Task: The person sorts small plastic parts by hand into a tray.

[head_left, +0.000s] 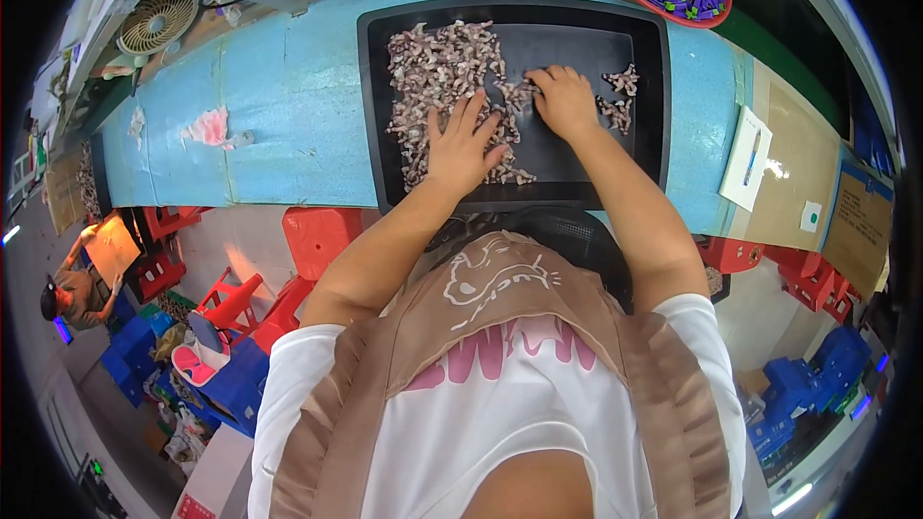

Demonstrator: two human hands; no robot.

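A black rectangular tray (658,106) lies on the table before me. Small mottled brown-and-white pieces (423,67), knobbly and figurine-like, are heaped over its left side; their exact kind is too small to make out. My left hand (464,149) rests palm down on the right edge of this heap, fingers spread. Over the tray's middle, my right hand (565,106) is palm down, fingers slightly bent and apart, its tips beside a small cluster of pieces (516,93). Two more small groups lie near the tray's right wall, the upper group (623,80) above the lower group (613,113).
Light blue sheeting (288,96) covers the table. A red basin (716,17) of purple and green items stands at the far right. Paper with a pen (752,156) lies right of the tray. A fan (159,21) is at far left. Red stools (317,235) stand along the near edge; another person (82,293) is at left.
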